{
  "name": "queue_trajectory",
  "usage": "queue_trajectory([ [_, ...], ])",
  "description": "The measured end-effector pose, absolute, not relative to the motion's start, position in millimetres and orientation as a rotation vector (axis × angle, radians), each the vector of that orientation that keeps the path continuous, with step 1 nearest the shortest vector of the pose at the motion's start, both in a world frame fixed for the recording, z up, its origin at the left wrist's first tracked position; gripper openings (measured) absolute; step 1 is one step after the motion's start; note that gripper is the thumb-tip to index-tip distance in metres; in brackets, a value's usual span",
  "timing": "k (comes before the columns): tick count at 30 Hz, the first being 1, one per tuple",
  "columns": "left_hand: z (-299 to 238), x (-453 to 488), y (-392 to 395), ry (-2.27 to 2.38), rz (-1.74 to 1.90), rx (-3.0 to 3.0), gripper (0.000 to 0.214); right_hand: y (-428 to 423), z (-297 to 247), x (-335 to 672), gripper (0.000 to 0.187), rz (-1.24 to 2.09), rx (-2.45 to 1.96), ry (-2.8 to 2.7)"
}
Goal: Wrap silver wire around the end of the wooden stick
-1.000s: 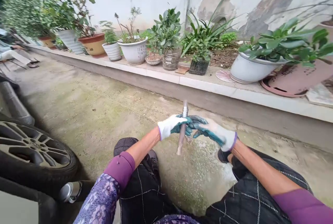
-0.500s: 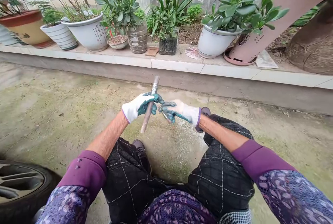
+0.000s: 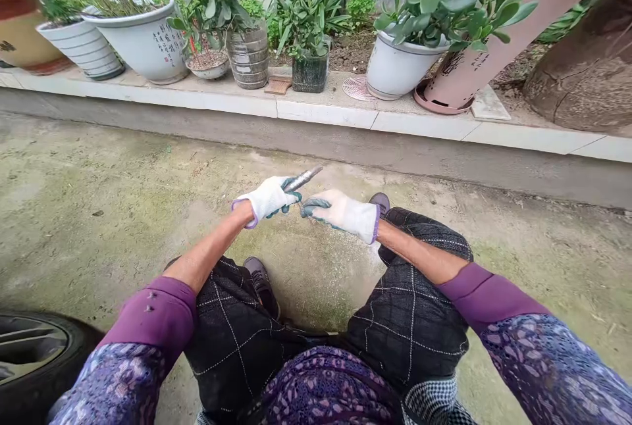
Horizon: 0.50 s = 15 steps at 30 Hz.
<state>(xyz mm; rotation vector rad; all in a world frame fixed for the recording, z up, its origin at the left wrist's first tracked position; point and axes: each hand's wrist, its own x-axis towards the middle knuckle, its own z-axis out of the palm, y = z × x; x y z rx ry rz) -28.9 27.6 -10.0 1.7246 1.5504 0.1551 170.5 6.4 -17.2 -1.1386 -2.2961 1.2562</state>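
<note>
My left hand (image 3: pixel 271 200), in a white work glove with a green-coated palm, is closed around a short rod (image 3: pixel 312 174). Silvery wire (image 3: pixel 297 182) is wound about the rod beside my fingers. The rod's far end points up and to the right; its lower part is hidden by the glove. Close by on the right, my right hand (image 3: pixel 338 212) wears the same kind of glove, its fingers pinched together. A thin strand of the wire shows faintly between the two hands, at the right fingertips.
Potted plants line a tiled ledge (image 3: pixel 320 112) ahead, among them a white pot (image 3: pixel 402 70) and a tall pink planter (image 3: pixel 474 70). A car wheel (image 3: pixel 44 352) stands at lower left. My knees are spread above the concrete floor (image 3: pixel 123 181).
The rod has turned from nearly upright to slanting right, its far end lower. My left hand has rolled over with it. My right hand's fingers have drawn closer together. The view has shifted slightly.
</note>
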Motion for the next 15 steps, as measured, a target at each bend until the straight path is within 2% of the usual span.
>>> queue_trajectory([
  [5, -32, -14, 40, 1.775, -0.377, 2.079, 0.028, 6, 2, 165, 0.026, 0.569, -1.341, -2.849],
  [7, -40, -8, 34, 1.729, -0.375, 2.143, 0.022, 19, 5, 168, 0.025, 0.431, -1.393, -2.922],
  [9, -44, -4, 25, 1.650, -0.253, 2.109, 0.015, 38, -1, 173, 0.021, 0.505, -1.429, -2.852],
  [12, -41, -3, 16, 1.550, -0.104, 2.044, 0.008, 65, -19, 181, 0.019, 0.949, -1.352, -2.544],
  [15, -29, -10, 13, 1.503, 0.012, 2.003, 0.011, 77, -35, 183, 0.019, 1.197, -1.242, -2.411],
])
